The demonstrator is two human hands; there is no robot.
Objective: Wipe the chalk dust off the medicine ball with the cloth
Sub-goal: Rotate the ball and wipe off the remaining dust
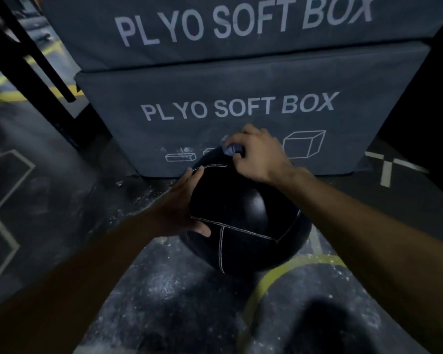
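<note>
The ball (243, 213) sits on the dark floor (164, 290), just in front of the lower of two stacked grey boxes (241, 98). It is black with a faint sheen, built of panels joined by pale stitched seams; one seam arcs over the top left, another runs across the near side and meets a short vertical seam lower down. The panels in view look dark and mostly clean, with a soft highlight right of centre.

The left hand (182, 208) lies against the ball's left side, fingers straight and spread over the curve, thumb low near the cross seam. The right hand (256, 154) rests on the far top of the ball with its fingers curled round a small bunched pale cloth (232, 149), which presses on the surface there.

White specks dust the floor around the ball, thickest to its left. A yellow line (279, 274) curves past its near right side. Both boxes read "PLYO SOFT BOX".
</note>
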